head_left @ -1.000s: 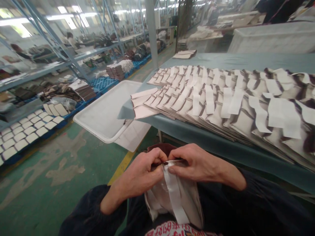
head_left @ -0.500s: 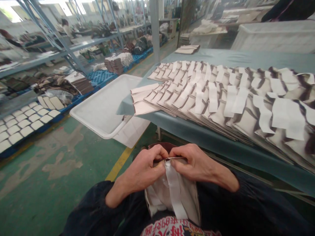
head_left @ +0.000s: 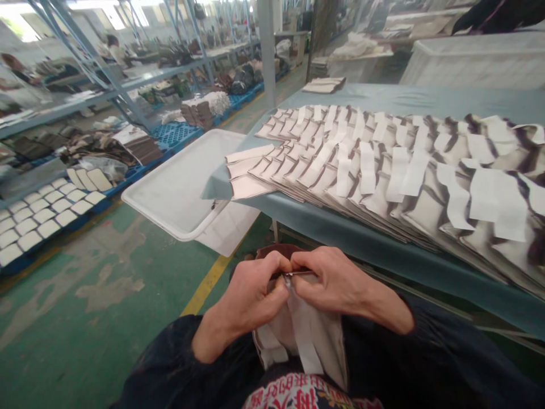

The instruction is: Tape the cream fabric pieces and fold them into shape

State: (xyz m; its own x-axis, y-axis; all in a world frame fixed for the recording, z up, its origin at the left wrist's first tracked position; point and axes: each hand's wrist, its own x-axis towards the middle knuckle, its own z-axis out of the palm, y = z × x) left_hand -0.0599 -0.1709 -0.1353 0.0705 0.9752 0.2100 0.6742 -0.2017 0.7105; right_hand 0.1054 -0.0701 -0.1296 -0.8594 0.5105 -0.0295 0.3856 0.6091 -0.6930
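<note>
A beige fabric piece [head_left: 327,335] with a white strip [head_left: 305,335] on it hangs over my lap. Its top edge is pinched between thumb and fingers of my left hand [head_left: 259,287] on one side and of my right hand [head_left: 336,278] on the other. The two hands nearly touch at the middle of that edge, where something small and shiny shows between the fingertips. Behind the hands, dark reddish-brown material [head_left: 283,249] is partly visible.
Rows of overlapping beige pieces [head_left: 298,165] with white strips cover much of the green-topped table [head_left: 447,102]. Left of it stands a white plastic bin [head_left: 170,170]. Blue pallets [head_left: 174,133] with stacked goods line the shelving. A yellow line [head_left: 208,284] crosses the floor.
My left hand has shifted slightly to the right and its wrist has turned a little. The fabric's top edge has tilted slightly, and its lower left part has moved. Both hands keep their pinch.
</note>
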